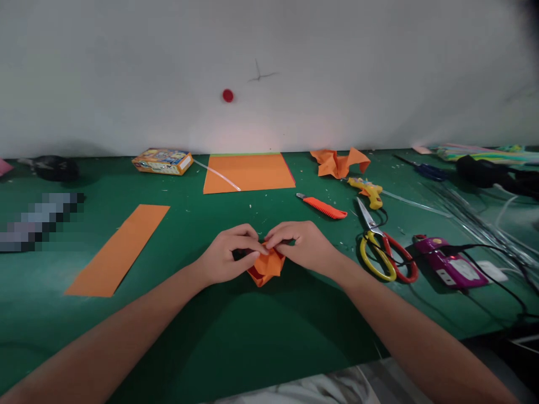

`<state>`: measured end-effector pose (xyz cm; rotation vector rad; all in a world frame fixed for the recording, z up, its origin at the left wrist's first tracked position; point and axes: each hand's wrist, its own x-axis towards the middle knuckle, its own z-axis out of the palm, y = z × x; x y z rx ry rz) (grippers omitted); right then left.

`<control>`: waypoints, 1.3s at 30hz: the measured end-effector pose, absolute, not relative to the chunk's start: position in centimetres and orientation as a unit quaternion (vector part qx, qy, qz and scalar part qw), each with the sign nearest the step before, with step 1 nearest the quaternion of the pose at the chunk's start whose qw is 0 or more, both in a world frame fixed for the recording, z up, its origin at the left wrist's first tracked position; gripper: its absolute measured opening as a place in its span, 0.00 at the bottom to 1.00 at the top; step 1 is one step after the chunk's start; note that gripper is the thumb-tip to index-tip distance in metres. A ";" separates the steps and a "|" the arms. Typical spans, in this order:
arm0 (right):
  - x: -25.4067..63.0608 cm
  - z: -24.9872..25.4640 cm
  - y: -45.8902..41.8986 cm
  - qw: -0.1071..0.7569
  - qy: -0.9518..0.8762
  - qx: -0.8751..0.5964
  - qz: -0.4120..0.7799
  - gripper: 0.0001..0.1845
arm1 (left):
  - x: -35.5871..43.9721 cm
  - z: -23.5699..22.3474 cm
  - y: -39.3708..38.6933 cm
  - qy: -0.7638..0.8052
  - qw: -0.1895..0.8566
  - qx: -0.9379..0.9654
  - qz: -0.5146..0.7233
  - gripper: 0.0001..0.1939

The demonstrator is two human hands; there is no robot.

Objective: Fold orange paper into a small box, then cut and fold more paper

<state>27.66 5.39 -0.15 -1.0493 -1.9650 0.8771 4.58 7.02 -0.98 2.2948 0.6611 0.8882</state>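
Note:
Between my two hands is a folded orange paper piece (266,267), its lower part showing creased, angled facets. My left hand (231,253) grips it from the left, the thumb and fingers bent onto its upper edge. From the right, my right hand (301,245) pinches the top of the same paper, fingertips close to those of the left. The fingers cover the far side of the fold. To the left lies a flat orange paper strip (122,247), and behind the hands rests a stack of orange paper sheets (248,173).
Right of my hands lie an orange utility knife (322,206), scissors (379,244) with yellow and red handles, a yellow glue gun (367,191) and a purple power strip (452,264) with cables. Crumpled orange paper (339,163) and a small box (163,161) sit along the wall.

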 end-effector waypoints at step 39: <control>28.9 1.6 5.2 0.178 -0.857 -0.424 0.235 0.20 | 6.3 2.2 6.3 0.482 0.282 0.822 0.109 0.14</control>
